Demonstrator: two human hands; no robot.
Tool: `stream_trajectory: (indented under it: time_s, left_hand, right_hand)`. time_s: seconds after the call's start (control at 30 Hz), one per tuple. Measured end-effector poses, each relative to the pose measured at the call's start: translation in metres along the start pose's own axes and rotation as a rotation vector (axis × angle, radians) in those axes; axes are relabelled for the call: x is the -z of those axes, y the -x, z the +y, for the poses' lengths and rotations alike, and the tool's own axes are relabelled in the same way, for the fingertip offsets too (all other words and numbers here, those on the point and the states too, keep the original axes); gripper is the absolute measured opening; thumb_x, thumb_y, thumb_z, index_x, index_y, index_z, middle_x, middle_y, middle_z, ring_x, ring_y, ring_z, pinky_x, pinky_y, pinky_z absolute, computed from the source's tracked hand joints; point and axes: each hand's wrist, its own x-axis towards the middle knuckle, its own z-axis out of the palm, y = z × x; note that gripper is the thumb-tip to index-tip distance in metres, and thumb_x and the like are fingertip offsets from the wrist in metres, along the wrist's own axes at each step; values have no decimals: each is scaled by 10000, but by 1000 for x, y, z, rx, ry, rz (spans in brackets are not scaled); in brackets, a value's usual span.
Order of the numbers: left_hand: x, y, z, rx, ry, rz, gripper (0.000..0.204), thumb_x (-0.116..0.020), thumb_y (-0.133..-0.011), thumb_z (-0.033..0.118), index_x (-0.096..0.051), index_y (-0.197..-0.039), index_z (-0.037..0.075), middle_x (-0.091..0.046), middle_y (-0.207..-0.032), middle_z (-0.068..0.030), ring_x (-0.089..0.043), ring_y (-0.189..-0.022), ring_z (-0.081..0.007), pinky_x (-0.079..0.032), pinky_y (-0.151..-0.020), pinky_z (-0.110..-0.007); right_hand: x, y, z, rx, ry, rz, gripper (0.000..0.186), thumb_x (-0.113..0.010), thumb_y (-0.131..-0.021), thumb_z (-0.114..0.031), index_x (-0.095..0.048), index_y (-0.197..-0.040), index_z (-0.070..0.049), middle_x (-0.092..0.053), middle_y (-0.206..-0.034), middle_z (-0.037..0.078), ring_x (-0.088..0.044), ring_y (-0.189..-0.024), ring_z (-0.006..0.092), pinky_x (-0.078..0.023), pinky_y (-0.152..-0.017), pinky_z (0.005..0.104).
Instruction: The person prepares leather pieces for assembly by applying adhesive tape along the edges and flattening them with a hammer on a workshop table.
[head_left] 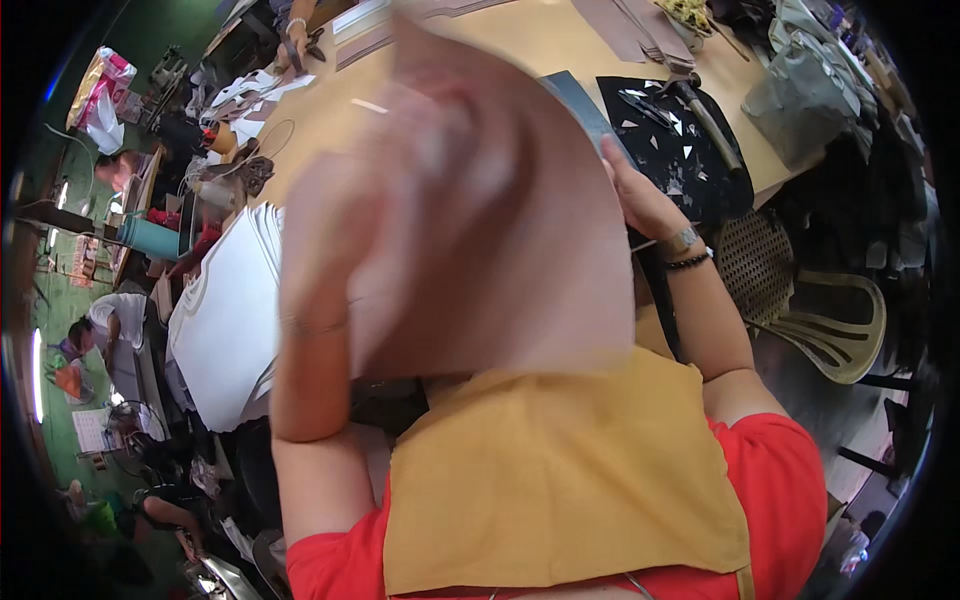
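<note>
A large brown sheet (pixel 575 290), which looks like leather, is raised and curled in front of me, smeared by motion. My left hand (pixel 345 215) is at its left part, blurred, with the sheet bunched into folds near the fingers; it appears closed on the sheet. At the sheet's right edge is my right hand (pixel 645 198), with one digit stretched out along the edge and the rest hidden behind the sheet. Just beyond that hand lies a dark blue-grey flat board (pixel 582 105), partly covered by the sheet.
On the table (pixel 545 35), a black mat (pixel 700 180) bears a hammer (pixel 712 125) and white scraps. Large white sheets (pixel 230 320) are stacked at left. A grey bag (pixel 805 95) and plastic chair (pixel 830 320) stand at right. Another person's hand (pixel 297 38) is at the far left.
</note>
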Motion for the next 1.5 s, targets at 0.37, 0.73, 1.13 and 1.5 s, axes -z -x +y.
stream_trajectory:
  time_s: [0.37,0.73,1.13,1.5]
  left_hand:
    - [114,175,-187,644,-1256,572,617,-575,-1045,435,-512,-1504,28,-463,-1556,-295,-456,-1428,-473,-391,-1165,-533]
    - [152,194,-199,603,-624,804,738,-849,-793,313,-598,-1395,-33,-730,-1096,-223,-719,-1014,-308,-571,-858,-395]
    - [123,303,-59,88,-853,1055,505,-603,-1036,84,-498,-1522,2,-607,-1484,-136,-564,-1366,-216,-415,-1164,-344]
    - [94,746,-3,771,-648,1795,571,-597,-1015,115,-450,-1551,-19,-559,-1519,-119,-521,-1389,-219,-399,-1157,-346]
  right_hand:
    - [-19,23,-17,-41,343,142,654,-726,-985,-411,-512,-1451,-4,-715,-1004,44,-685,-717,74,-566,-548,235]
    - [-17,4,7,252,613,196,535,-716,-1001,-237,-532,-1398,70,-740,-1069,117,-708,-872,138,-576,-722,280]
    - [-136,-7,-31,581,481,-90,466,-569,-1104,-165,-454,-1508,38,-633,-1351,87,-593,-1186,120,-452,-1046,268]
    - [-271,27,-63,378,505,-559,598,-660,-1041,-203,-410,-1563,-53,-736,-1055,87,-694,-927,115,-524,-815,221]
